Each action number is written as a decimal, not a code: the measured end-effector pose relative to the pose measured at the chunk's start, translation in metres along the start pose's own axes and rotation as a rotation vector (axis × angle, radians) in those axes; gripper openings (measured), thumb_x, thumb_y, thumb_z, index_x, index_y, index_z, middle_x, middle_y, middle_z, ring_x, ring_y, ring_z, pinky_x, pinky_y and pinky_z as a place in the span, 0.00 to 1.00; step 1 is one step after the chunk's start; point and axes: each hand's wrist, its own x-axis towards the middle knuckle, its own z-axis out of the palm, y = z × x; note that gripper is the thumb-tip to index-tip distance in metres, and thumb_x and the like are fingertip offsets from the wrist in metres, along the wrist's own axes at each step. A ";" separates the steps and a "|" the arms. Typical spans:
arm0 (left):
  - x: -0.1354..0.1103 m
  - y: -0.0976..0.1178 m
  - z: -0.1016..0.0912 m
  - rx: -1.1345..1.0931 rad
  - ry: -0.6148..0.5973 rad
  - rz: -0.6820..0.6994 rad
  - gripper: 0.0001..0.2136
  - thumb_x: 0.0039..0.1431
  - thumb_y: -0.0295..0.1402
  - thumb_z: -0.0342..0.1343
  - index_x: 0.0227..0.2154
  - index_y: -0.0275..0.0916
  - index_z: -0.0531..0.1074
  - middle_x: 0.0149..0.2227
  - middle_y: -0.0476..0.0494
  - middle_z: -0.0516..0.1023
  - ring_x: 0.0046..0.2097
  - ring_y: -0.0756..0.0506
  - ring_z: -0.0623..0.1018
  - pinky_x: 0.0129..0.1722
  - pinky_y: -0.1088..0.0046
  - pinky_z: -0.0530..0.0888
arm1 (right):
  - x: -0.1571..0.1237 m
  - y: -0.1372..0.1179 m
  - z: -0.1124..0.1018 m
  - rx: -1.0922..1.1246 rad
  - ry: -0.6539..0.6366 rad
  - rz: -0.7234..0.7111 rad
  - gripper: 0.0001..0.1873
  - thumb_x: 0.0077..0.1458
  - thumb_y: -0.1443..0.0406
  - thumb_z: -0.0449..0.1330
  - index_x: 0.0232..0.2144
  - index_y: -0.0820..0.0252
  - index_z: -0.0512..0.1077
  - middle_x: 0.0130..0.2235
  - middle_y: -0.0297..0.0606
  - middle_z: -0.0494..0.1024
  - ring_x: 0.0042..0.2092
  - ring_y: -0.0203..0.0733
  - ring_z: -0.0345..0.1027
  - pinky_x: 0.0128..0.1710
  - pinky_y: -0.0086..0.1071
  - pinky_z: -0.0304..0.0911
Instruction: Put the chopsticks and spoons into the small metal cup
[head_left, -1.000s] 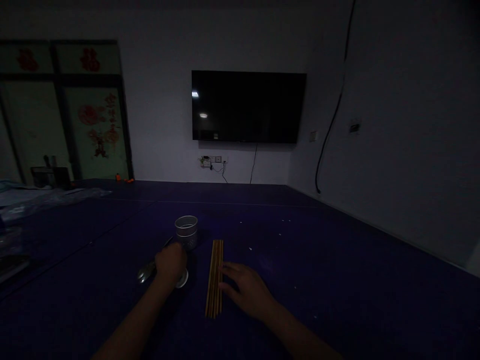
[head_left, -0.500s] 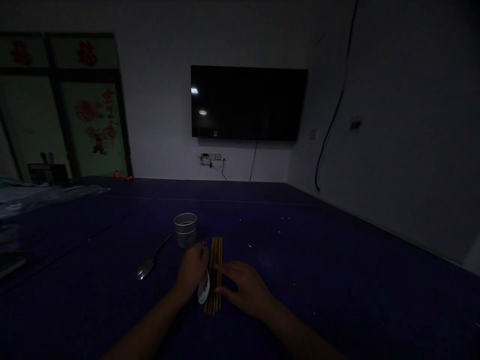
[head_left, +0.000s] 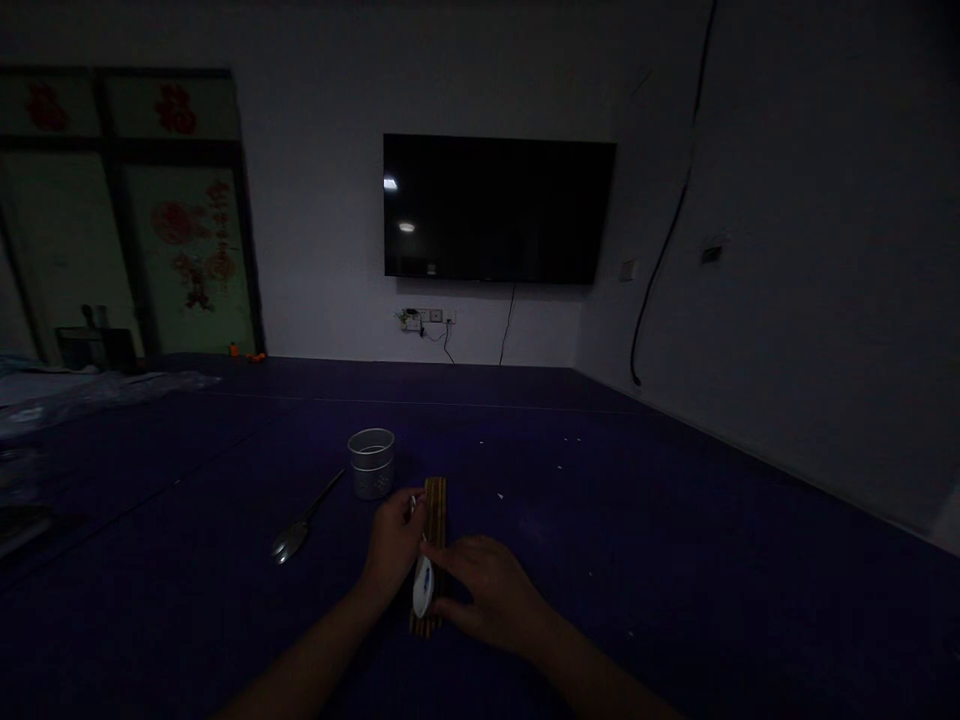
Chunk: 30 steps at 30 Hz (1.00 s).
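Note:
A white spoon (head_left: pixel 422 590) with a blue pattern is in my left hand (head_left: pixel 394 535), whose fingers are closed round its handle. Its bowl points toward me, over a row of wooden chopsticks (head_left: pixel 436 520) lying side by side. My right hand (head_left: pixel 487 590) is at the spoon's right side, thumb and forefinger apart; the forefinger appears to touch the spoon near its neck, and the thumb is close to the bowl. Beyond my left hand stands a grey perforated metal cup (head_left: pixel 372 465). Left of it lies a metal serving spoon (head_left: pixel 292 538), apart from both hands.
The dark blue tabletop (head_left: pixel 675 560) carries small white scraps (head_left: pixel 500 496) right of the chopsticks. Clear plastic sheeting (head_left: pixel 112 395) lies at the far left, with small orange items (head_left: pixel 255 356) near the back edge. A television (head_left: pixel 499 210) hangs on the wall.
My left hand has moved slightly right with the white spoon, bringing its bowl over the chopsticks. My right hand's forefinger now overlaps the spoon. The cup and serving spoon stay put.

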 end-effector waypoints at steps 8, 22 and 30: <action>0.003 -0.006 0.004 -0.106 0.034 -0.075 0.22 0.47 0.50 0.55 0.34 0.34 0.76 0.28 0.44 0.78 0.31 0.45 0.76 0.31 0.71 0.70 | 0.000 -0.001 0.000 -0.005 0.007 -0.036 0.33 0.51 0.53 0.62 0.58 0.52 0.60 0.48 0.42 0.75 0.47 0.45 0.69 0.45 0.36 0.60; -0.003 0.008 0.007 -0.332 -0.054 -0.220 0.26 0.43 0.52 0.59 0.38 0.35 0.74 0.32 0.44 0.78 0.32 0.47 0.75 0.31 0.75 0.69 | -0.001 -0.008 -0.004 0.005 0.065 0.023 0.30 0.48 0.57 0.61 0.55 0.52 0.64 0.49 0.40 0.75 0.48 0.45 0.69 0.46 0.37 0.61; -0.001 0.006 0.009 -0.523 -0.163 -0.275 0.25 0.40 0.42 0.66 0.42 0.37 0.74 0.32 0.45 0.79 0.31 0.50 0.75 0.30 0.77 0.68 | 0.004 -0.008 -0.009 0.006 0.041 0.145 0.29 0.49 0.62 0.59 0.56 0.53 0.63 0.48 0.40 0.73 0.47 0.44 0.68 0.45 0.37 0.63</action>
